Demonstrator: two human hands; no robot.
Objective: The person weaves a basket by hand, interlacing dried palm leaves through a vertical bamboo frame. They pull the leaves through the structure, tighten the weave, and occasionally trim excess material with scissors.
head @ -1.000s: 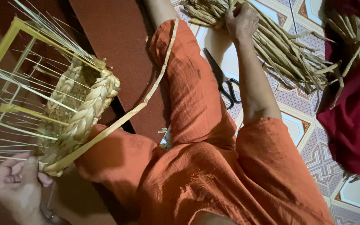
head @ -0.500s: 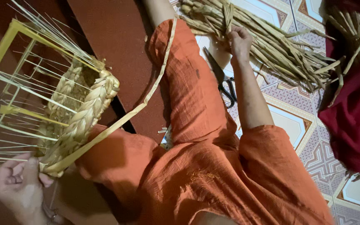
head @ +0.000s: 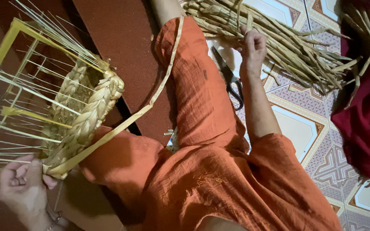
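Two hands at work here, well apart from each other. The left hand (head: 24,186) sits at the near left corner, fingers curled shut around the lower end of a half-woven basket (head: 84,113), pinching where one long flat strip (head: 150,100) meets the braided edge. That strip runs diagonally up and to the right, across an orange trouser leg (head: 202,102), toward the far side. The basket is built on one yellow wire frame (head: 5,47), with lots of thin pale spokes fanning out to the left; too many to count.

The right hand (head: 252,47) is out at the far middle, fingers closed on one strand it's lifting from the big bundle of dried leaves (head: 287,47) lying on the patterned tile floor (head: 313,128). A second, smaller bunch of leaves (head: 367,30) shows at the far right, next to a dark red cloth (head: 365,124).

One pair of black-handled scissors (head: 230,81) lies on the tiles between the leg and the right forearm.
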